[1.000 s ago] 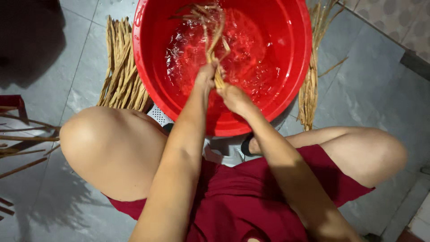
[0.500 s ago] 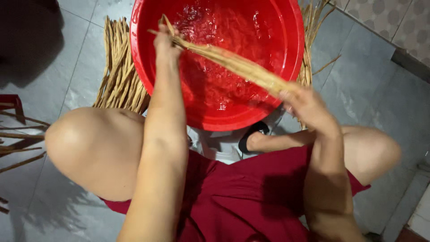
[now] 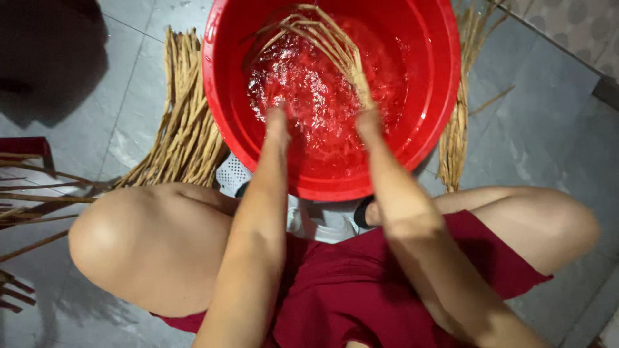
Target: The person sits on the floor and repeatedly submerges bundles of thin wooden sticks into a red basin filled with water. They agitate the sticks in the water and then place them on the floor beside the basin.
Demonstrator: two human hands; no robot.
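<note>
head view: a red plastic basin (image 3: pixel 438 77) fills the upper middle of the frame, with water churning and splashing inside it. both forearms reach up from the bottom of the frame into the basin. the right hand (image 3: pixel 369 121), right of centre, is clenched around the near end of a bundle of thin tan fibre strips (image 3: pixel 329 45) — the strips fan out from the fist toward the upper middle, their far ends spread over the water near the basin's back wall. the left hand (image 3: pixel 278 119), just left of centre, sits at the water's surface, blurred and partly lost in the splash; whether it is closed on anything cannot be told, and it is apart from the bundle.

left of the basin, a pile of dry tan strips (image 3: pixel 184 122) lies on the grey tiled floor (image 3: pixel 548 129), running from the upper left down toward the person's knee. a narrower sheaf of strips (image 3: pixel 456 129) lies on the floor right of the basin, touching its rim. at the left edge a few loose sticks (image 3: pixel 39 193) stretch across the tiles. below the basin, between the bare knees, a white perforated stool (image 3: pixel 232 175) shows in part — the person wears dark red clothing (image 3: pixel 348 290) at the bottom of the frame.
</note>
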